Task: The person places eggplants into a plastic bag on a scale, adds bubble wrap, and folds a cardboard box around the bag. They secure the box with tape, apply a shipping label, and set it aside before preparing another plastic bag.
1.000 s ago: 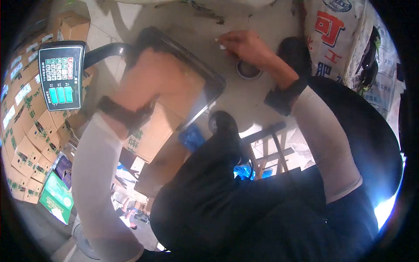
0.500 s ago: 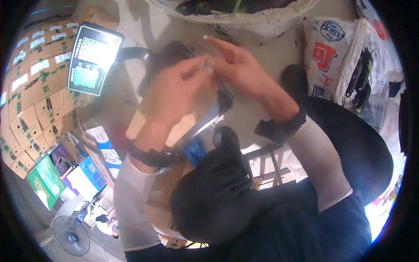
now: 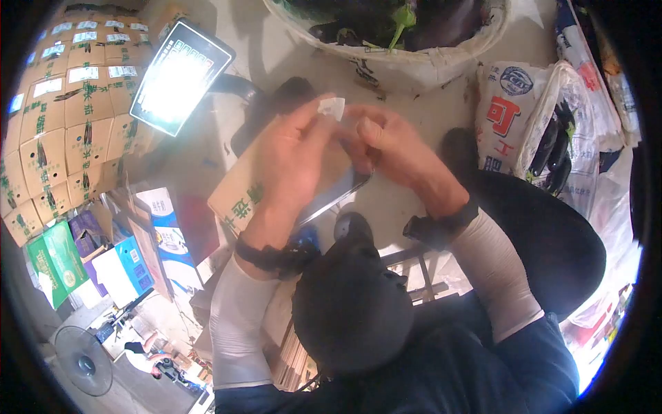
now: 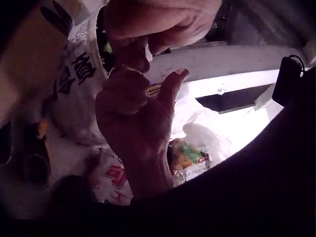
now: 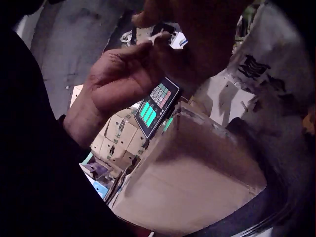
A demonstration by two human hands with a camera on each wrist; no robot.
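A small white piece of paper [image 3: 332,108] shows between the two hands, above a cardboard box. My left hand [image 3: 296,152] pinches it at the fingertips. Fingers curled, my right hand [image 3: 400,145] meets it from the other side, its fingertips at the paper's edge. In the left wrist view the right hand [image 4: 136,111] has its thumb raised apart from the bent fingers. Under the hands, the cardboard box [image 5: 197,173] with green print stands on the black scale platform [image 3: 355,186]; forearm and hand hide part of it in the head view.
The scale's lit display [image 3: 181,77] stands at the left, before stacked cartons [image 3: 83,138]. A white-rimmed container [image 3: 414,58] of eggplants lies ahead. To the right is a printed sack [image 3: 507,103] beside more eggplants [image 3: 555,148]. A fan [image 3: 84,360] stands lower left.
My left hand has left the box and come up to my right hand, and the white paper now shows at its fingertips. The head view has shifted, bringing the eggplant container into sight.
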